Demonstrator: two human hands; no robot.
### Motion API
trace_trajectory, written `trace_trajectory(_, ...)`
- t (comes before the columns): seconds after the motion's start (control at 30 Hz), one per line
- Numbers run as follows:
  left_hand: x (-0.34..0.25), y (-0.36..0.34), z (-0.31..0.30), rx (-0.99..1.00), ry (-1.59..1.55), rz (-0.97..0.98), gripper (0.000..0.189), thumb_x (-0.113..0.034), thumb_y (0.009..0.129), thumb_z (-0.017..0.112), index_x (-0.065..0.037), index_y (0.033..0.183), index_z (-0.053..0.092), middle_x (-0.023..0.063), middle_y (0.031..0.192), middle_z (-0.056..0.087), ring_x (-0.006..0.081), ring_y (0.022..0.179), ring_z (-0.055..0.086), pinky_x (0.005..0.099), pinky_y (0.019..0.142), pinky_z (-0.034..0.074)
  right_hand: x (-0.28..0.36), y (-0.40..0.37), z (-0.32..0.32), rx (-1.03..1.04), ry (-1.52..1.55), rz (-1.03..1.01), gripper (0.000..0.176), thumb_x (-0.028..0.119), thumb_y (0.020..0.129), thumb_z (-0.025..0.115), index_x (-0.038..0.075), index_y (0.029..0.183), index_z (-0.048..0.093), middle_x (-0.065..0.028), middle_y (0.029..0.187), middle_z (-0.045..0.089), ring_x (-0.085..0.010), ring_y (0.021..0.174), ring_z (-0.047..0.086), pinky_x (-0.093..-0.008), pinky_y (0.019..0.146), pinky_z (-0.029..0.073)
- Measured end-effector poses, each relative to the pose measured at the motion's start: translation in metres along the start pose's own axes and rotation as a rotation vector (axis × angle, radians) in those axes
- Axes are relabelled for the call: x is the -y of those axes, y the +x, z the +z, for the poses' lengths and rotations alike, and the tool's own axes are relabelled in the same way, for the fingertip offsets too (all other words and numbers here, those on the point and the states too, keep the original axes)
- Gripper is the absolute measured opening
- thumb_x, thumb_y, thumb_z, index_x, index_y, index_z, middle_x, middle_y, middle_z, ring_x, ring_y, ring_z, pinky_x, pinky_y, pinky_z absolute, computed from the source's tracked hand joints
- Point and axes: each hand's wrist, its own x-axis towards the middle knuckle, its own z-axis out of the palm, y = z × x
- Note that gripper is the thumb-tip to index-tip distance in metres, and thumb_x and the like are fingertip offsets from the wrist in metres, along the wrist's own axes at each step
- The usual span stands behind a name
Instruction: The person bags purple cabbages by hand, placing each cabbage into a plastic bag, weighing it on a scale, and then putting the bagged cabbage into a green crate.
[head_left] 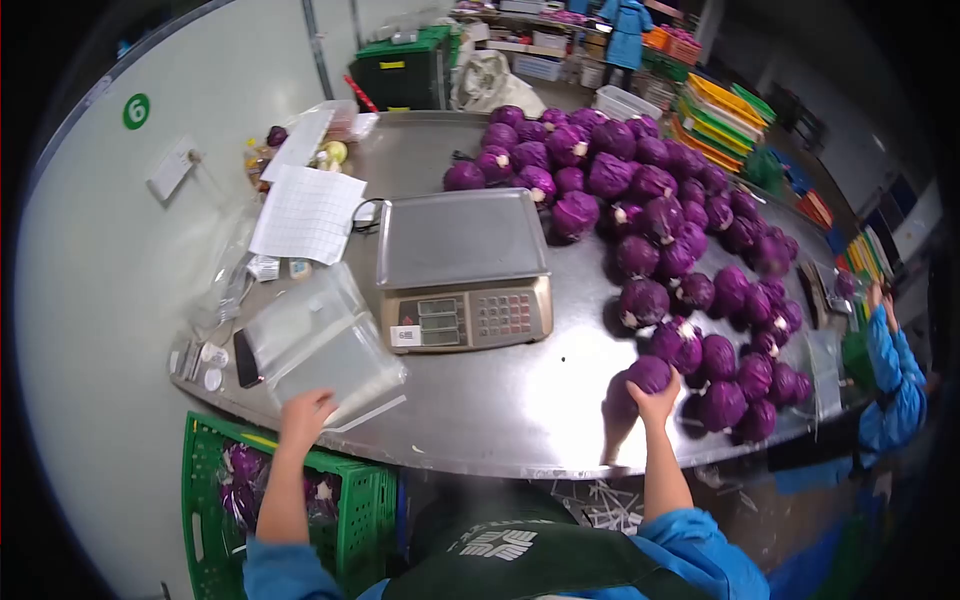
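My right hand (655, 397) is closed around a purple cabbage (650, 373) at the near edge of a big heap of purple cabbages (610, 175). My left hand (306, 412) is at the near edge of a stack of clear plastic bags (335, 345), its fingers curled in a pinch on the bag edge. Between the hands, farther back, stands a weighing scale (462, 265) with a bare metal plate, a display and a keypad. All of this rests on a steel table (490, 420).
A green crate (365, 510) with bagged cabbage stands below the table's left front edge. A phone (246, 358), paper sheets (308, 215) and small items lie at the left by the wall. Another person's sleeve (893, 370) shows at the right. Stacked colored crates (720, 120) are behind.
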Motion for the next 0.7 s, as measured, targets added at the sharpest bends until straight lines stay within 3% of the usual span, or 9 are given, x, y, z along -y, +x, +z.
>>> trace_trajectory(0.03,0.006,0.025,0.021,0.013,0.007,-0.066,0.023,-0.021,0.071,0.064,-0.006,0.089,0.065,0.0146,0.086,0.063,0.0285,0.078,0.062,0.0344,0.073,0.047,-0.023,-0.001,0.003,-0.094,0.137,-0.078,0.095,0.030,0.047,0.082,0.002,0.124,0.034,-0.0157,0.113,0.047,-0.0297,0.099,0.051,-0.0359,0.089,0.041)
trace_trajectory(0.1,0.026,0.069,0.050,0.049,0.198,-0.147,0.023,-0.025,0.070,0.065,-0.009,0.086,0.067,0.0135,0.081,0.064,0.0279,0.073,0.061,0.0356,0.070,0.047,-0.032,-0.009,-0.005,0.200,0.833,0.458,0.075,0.030,0.067,0.072,0.008,0.127,0.033,-0.0133,0.114,0.048,-0.0261,0.097,0.055,-0.0428,0.075,0.050)
trace_trajectory(0.13,0.052,0.086,0.074,0.013,0.207,-0.161,0.023,-0.025,0.070,0.065,-0.009,0.086,0.067,0.0135,0.081,0.064,0.0279,0.073,0.061,0.0356,0.070,0.047,-0.018,-0.015,-0.006,0.334,1.106,0.462,0.069,0.033,0.071,0.067,0.010,0.127,0.033,-0.0122,0.116,0.048,-0.0276,0.102,0.053,-0.0503,0.073,0.050)
trace_trajectory(0.23,0.099,0.080,0.125,-0.385,0.549,0.292,0.022,-0.028,0.069,0.066,-0.009,0.080,0.068,0.0115,0.071,0.064,0.0266,0.068,0.061,0.0370,0.067,0.047,0.055,0.009,0.023,0.663,1.323,0.302,0.073,0.032,0.068,0.066,0.013,0.130,0.032,-0.0120,0.120,0.045,-0.0298,0.109,0.048,-0.0472,0.082,0.047)
trace_trajectory(0.3,0.083,0.073,0.144,-0.338,0.211,-0.248,0.023,-0.029,0.069,0.067,-0.009,0.080,0.068,0.0095,0.067,0.064,0.0262,0.066,0.061,0.0356,0.067,0.047,0.114,0.045,0.052,0.694,1.033,0.096,0.082,0.024,0.061,0.074,0.008,0.129,0.031,-0.0127,0.120,0.043,-0.0245,0.108,0.047,-0.0355,0.094,0.038)
trace_trajectory(0.4,0.055,0.064,0.151,-0.218,-0.071,-0.677,0.021,-0.025,0.071,0.067,-0.008,0.081,0.068,0.0078,0.071,0.065,0.0221,0.065,0.061,0.0328,0.065,0.047,0.191,0.085,0.123,0.552,0.710,-0.365,0.089,0.029,0.052,0.081,0.004,0.124,0.035,-0.0148,0.115,0.047,-0.0255,0.106,0.047,-0.0352,0.092,0.038)
trace_trajectory(0.57,-0.001,0.028,0.179,-0.325,-0.610,-0.523,0.016,-0.013,0.075,0.063,0.001,0.081,0.065,0.0054,0.071,0.065,0.0105,0.061,0.057,0.0267,0.057,0.045,0.222,0.103,0.188,0.430,0.447,-0.729,0.090,0.031,0.052,0.079,0.005,0.125,0.033,-0.0220,0.122,0.038,-0.0352,0.113,0.039,-0.0404,0.096,0.033)
trace_trajectory(0.67,-0.107,0.010,0.155,-0.403,-0.756,-0.519,0.006,-0.006,0.076,0.061,0.000,0.075,0.062,0.0046,0.066,0.062,0.0097,0.056,0.055,0.0225,0.053,0.043,0.238,0.060,0.135,0.305,0.155,-0.780,0.108,0.039,0.052,0.079,-0.004,0.131,0.019,-0.0291,0.131,0.026,-0.0431,0.121,0.026,-0.0445,0.102,0.022)
trace_trajectory(0.7,-0.126,0.008,0.158,-0.406,-0.678,-0.467,0.006,-0.007,0.075,0.062,-0.001,0.075,0.061,0.0022,0.066,0.061,0.0085,0.058,0.054,0.0233,0.055,0.044,0.223,0.032,0.124,0.584,0.392,-0.732,0.114,0.045,0.054,0.078,-0.008,0.132,0.012,-0.0296,0.137,0.014,-0.0417,0.126,0.020,-0.0447,0.103,0.019)
